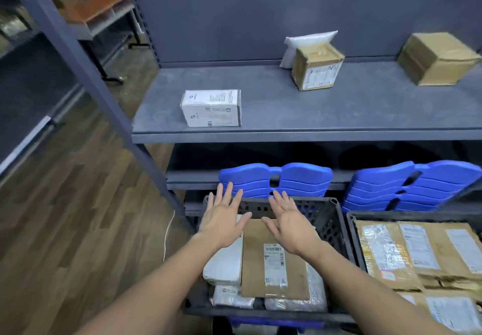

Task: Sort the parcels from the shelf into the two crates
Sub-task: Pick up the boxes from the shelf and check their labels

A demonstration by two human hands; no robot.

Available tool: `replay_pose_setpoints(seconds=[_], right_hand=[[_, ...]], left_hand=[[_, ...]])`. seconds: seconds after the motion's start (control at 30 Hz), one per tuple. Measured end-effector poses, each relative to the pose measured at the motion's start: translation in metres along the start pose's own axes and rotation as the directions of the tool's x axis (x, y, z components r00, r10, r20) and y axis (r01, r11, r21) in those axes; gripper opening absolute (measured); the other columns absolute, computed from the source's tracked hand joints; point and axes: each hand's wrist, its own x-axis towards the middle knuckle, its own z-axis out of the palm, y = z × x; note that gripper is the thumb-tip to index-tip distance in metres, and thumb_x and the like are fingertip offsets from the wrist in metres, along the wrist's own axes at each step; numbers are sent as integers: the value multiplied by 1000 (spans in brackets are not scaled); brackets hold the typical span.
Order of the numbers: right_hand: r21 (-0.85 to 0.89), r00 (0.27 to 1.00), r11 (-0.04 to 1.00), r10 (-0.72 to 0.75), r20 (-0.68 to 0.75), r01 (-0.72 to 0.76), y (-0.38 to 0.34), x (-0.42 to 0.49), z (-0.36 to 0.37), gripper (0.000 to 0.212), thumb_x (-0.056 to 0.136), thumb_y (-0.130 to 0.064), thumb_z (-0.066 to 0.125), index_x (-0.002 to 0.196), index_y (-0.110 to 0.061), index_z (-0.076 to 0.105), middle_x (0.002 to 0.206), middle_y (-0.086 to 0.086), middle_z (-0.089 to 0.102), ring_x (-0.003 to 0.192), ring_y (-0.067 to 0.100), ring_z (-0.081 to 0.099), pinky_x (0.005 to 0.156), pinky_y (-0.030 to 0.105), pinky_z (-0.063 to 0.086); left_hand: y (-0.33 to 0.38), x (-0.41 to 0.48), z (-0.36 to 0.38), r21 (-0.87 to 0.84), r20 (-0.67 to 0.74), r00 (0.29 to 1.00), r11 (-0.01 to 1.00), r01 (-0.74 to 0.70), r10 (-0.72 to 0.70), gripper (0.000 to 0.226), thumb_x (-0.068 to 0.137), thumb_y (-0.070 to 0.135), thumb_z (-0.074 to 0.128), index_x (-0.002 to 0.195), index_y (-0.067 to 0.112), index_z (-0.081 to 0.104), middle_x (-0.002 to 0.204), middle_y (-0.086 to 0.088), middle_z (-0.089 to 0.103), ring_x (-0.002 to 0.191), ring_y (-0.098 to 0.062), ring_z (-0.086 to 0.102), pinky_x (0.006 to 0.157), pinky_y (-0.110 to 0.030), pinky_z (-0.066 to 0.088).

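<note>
Both hands [258, 220] spread empty, flat brown parcel [273, 261] beneath them

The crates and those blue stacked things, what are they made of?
Both crates, left crate and right crate, look like dark matte plastic: the left wall is moulded lattice. The blue things look like smooth, slightly glossy moulded plastic.
</note>
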Motion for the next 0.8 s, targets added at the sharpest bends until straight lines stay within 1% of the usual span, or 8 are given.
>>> replay_pose_setpoints(seconds=[0.33, 0.5, 0.6, 0.67, 0.7, 0.73, 0.77, 0.8], right_hand=[[26, 999, 999, 38, -16, -38, -18, 26, -8, 75, 109, -52, 35, 165, -9, 12, 174, 10, 2, 161, 28, -3, 130, 37, 4], [143, 994, 990, 33, -103, -18, -9, 46, -25, 70, 107, -48, 46, 163, -12, 26, 172, 3, 21, 160, 16, 14, 124, 37, 31], [220, 971, 975, 17, -240, 37, -12, 66, -47, 63, 105, -39, 55, 159, -11, 37, 168, 4, 33, 156, 15, 28, 121, 34, 37], [252, 929, 964, 14, -369, 86, -21, 82, -66, 56, 103, -32, 61, 153, -9, 48, 160, 6, 47, 149, 19, 42, 118, 29, 37], [262, 897, 960, 23, -442, 104, -26, 92, -76, 53, 102, -29, 65, 148, -8, 54, 152, 7, 55, 142, 22, 51, 114, 28, 38], [274, 859, 954, 37, -510, 121, -32, 102, -85, 49, 99, -26, 68, 144, -7, 58, 144, 8, 63, 134, 26, 57, 110, 28, 40], [294, 825, 946, 57, -563, 136, -38, 114, -95, 47, 97, -23, 71, 140, -6, 61, 136, 9, 67, 128, 28, 60, 108, 30, 42], [330, 800, 931, 79, -595, 154, -44, 126, -104, 47, 96, -21, 73, 138, -5, 61, 134, 9, 67, 125, 29, 59, 107, 32, 44]], left_hand=[[-29, 9, -30, -27, -70, 998, 1000, -6, 4, 75, 107, 60, 26, 166, 23, 0, 173, -7, -14, 159, -30, -17, 129, -50, -4], [-37, 19, -44, -17, -86, 995, 999, -48, 46, 75, 107, 60, 27, 166, 24, 0, 173, -7, -14, 159, -30, -17, 129, -51, -3], [-46, 30, -60, 2, -129, 988, 997, -81, 81, 74, 107, 59, 29, 166, 25, 1, 173, -5, -12, 160, -29, -15, 129, -49, -4], [-53, 42, -73, -30, -241, 964, 992, -120, 110, 72, 106, 57, 32, 166, 23, 13, 174, -5, 6, 161, -28, 3, 130, -45, 0], [-58, 47, -83, -78, -341, 934, 987, -140, 106, 70, 105, 55, 33, 164, 20, 24, 170, -7, 27, 158, -29, 22, 130, -44, 9], [-64, 53, -93, -137, -462, 884, 979, -152, 72, 68, 102, 53, 35, 159, 16, 37, 156, -8, 51, 145, -31, 44, 126, -44, 22], [-70, 60, -104, -197, -580, 815, 968, -158, 15, 65, 99, 50, 38, 152, 14, 49, 135, -7, 67, 126, -32, 59, 116, -45, 35], [-77, 68, -116, -258, -677, 733, 953, -159, -62, 59, 97, 46, 43, 145, 14, 55, 121, -4, 71, 112, -32, 62, 105, -45, 42]])
